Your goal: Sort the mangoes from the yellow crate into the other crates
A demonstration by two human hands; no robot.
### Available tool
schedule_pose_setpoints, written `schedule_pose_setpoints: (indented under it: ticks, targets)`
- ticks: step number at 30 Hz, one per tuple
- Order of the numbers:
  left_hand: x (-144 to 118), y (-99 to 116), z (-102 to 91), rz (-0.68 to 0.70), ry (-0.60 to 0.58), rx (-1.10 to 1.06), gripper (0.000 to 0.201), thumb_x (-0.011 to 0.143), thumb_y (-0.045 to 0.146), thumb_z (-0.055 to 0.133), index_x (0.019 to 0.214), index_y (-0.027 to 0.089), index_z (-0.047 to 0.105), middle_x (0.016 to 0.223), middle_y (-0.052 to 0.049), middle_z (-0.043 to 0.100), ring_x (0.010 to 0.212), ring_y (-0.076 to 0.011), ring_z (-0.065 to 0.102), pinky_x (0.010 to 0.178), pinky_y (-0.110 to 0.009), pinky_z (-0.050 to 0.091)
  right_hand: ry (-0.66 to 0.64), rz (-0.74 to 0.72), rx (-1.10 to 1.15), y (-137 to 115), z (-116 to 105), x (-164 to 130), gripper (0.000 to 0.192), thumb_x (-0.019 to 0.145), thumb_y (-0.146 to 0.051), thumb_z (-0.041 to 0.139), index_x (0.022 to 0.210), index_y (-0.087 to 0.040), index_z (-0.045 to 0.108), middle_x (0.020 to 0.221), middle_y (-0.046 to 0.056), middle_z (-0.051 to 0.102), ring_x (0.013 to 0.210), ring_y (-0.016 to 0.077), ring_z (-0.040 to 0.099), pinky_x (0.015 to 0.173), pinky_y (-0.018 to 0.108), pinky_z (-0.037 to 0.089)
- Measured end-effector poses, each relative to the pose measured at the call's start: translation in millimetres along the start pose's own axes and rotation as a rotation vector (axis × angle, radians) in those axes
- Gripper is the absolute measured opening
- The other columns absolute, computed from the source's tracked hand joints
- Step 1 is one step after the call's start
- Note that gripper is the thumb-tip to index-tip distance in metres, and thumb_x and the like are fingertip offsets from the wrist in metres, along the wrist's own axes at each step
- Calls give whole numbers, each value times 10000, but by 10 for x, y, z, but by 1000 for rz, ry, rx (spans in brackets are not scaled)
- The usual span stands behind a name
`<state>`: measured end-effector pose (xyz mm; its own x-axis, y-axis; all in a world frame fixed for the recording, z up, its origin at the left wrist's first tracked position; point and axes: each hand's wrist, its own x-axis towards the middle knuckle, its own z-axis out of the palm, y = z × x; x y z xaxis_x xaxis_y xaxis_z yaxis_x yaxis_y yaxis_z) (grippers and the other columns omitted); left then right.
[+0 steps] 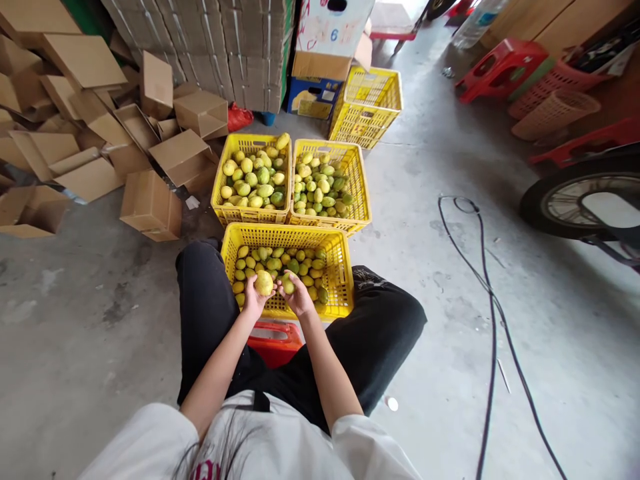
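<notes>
Close together, left hand cupped around yellow fruit, right hand closed on smaller green-yellow fruit, fingertips hidden behind it. Both forearms stretched forward over near crate between knees. Red stool under arms, mostly hidden. Beyond hands, two fuller crates; farther, white box marked "6", other writing unreadable.

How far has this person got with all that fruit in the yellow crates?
Done, apparently: two far crates, the left crate and the right crate, already hold plenty of fruit. In hand: the left hand holds a yellow fruit and the right hand a greener fruit, over the near crate. Left: that crate still holds many pieces.
</notes>
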<state>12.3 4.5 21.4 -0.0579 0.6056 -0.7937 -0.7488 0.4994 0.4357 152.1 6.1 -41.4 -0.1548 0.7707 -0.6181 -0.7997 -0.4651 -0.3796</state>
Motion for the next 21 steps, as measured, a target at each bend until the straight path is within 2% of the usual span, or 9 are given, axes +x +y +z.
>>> schedule_pose_setpoints:
  ticks: [3, 6, 9, 11, 13, 15, 18, 21]
  targets:
    - [33, -43, -11, 46, 26, 56, 262, 988, 428, 717, 1110, 198, 689, 795, -28, 733, 579, -141, 687, 523, -204, 485, -41, -21, -55, 19, -29, -2, 299, 803, -187, 883, 1028, -248, 697, 849, -20, 755, 782, 177, 794, 584, 198, 621]
    - [48, -62, -17, 77, 84, 61, 244, 978, 415, 753, 1094, 225, 653, 787, 13, 692, 581, -130, 698, 538, -196, 467, -15, -65, -61, 12, -24, -5, 304, 812, -195, 867, 1041, -266, 680, 850, -35, 736, 847, 196, 816, 611, 209, 628]
    - [32, -42, -15, 68, 52, 25, 171, 1014, 370, 685, 1093, 222, 650, 790, 19, 685, 565, -122, 680, 530, -205, 461, -2, -67, 5, -27, 4, -22, 285, 805, -247, 804, 1064, -282, 689, 954, 2, 788, 1032, 269, 844, 742, 329, 716]
    - [20, -16, -13, 64, 4, -8, 202, 1033, 373, 634, 1151, 214, 675, 823, -5, 720, 571, -133, 678, 535, -222, 487, -29, -62, 47, -57, 25, -40, 307, 780, -262, 754, 1082, -282, 704, 1077, 44, 827, 1194, 322, 828, 862, 434, 747]
    - [21, 5, -15, 37, -19, -29, 291, 1033, 384, 598, 1238, 202, 699, 882, -48, 769, 630, -174, 718, 558, -252, 533, -58, -54, 62, -78, 41, -54, 326, 770, -268, 733, 1095, -279, 709, 1165, 78, 841, 1317, 354, 791, 948, 512, 743]
    - [35, 9, -18, -2, -12, -38, 335, 1014, 358, 596, 1275, 183, 712, 926, -88, 794, 748, -228, 775, 611, -287, 592, -57, -36, 71, -80, 48, -55, 303, 790, -285, 755, 1088, -274, 701, 1137, 97, 843, 1361, 371, 773, 977, 550, 740]
    - [57, -23, -19, 5, 26, -38, 230, 996, 261, 626, 1196, 188, 713, 969, -86, 788, 909, -240, 808, 754, -316, 678, -1, 2, 85, -52, 31, -32, 267, 835, -326, 828, 1052, -266, 683, 966, 80, 815, 1240, 367, 820, 891, 495, 765]
    - [52, -70, -17, 63, 32, 34, 141, 975, 214, 711, 1105, 230, 658, 989, -29, 750, 859, -179, 784, 768, -276, 680, -17, -10, 72, -6, -4, -1, 273, 845, -279, 854, 1035, -271, 659, 865, 14, 771, 996, 278, 851, 670, 298, 714]
